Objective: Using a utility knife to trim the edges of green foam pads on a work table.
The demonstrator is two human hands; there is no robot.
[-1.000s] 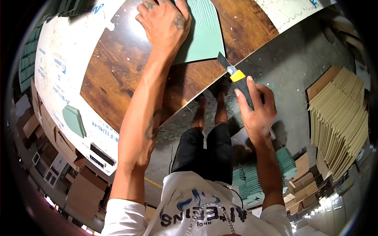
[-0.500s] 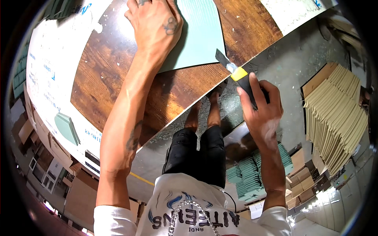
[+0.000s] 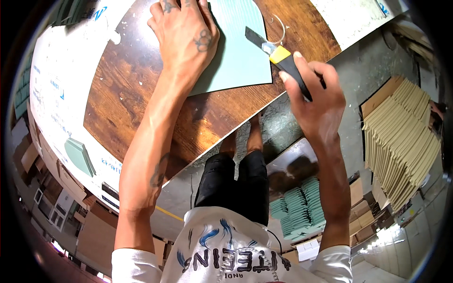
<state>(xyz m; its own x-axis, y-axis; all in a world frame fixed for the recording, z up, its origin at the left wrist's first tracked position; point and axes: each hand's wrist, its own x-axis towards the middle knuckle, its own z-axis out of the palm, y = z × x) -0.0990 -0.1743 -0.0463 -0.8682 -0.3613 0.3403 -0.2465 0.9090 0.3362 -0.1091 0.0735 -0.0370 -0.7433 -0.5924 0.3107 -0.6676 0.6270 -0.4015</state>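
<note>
A mint-green sheet (image 3: pixel 238 56) with a curved outline and a dark lower edge lies on the wood-grain board (image 3: pixel 127 80). My left hand (image 3: pixel 186 40) rests palm down over the sheet's left side, its fingers stretched toward the top edge of the picture and partly cut off there. In my closed right hand (image 3: pixel 321 99) is a utility knife (image 3: pixel 289 66) with a black handle, a yellow collar and an extended blade. The blade points up and left, over the right part of the sheet. A thin pale curled strip (image 3: pixel 284 29) shows just beyond the knife.
Around the board lies a white printed table surface (image 3: pixel 52 94). Small green pieces (image 3: pixel 79 155) sit on it at left, a dark green stack (image 3: pixel 71 12) at far left. Below the table's slanting edge are stacked green pieces (image 3: pixel 302 212); cream-coloured sheets (image 3: pixel 401 141) are piled at right.
The knife and my right hand have moved up and away from the sheet's lower right corner. A curled strip now shows beside the blade. My left hand stays nearly in place on the sheet.
</note>
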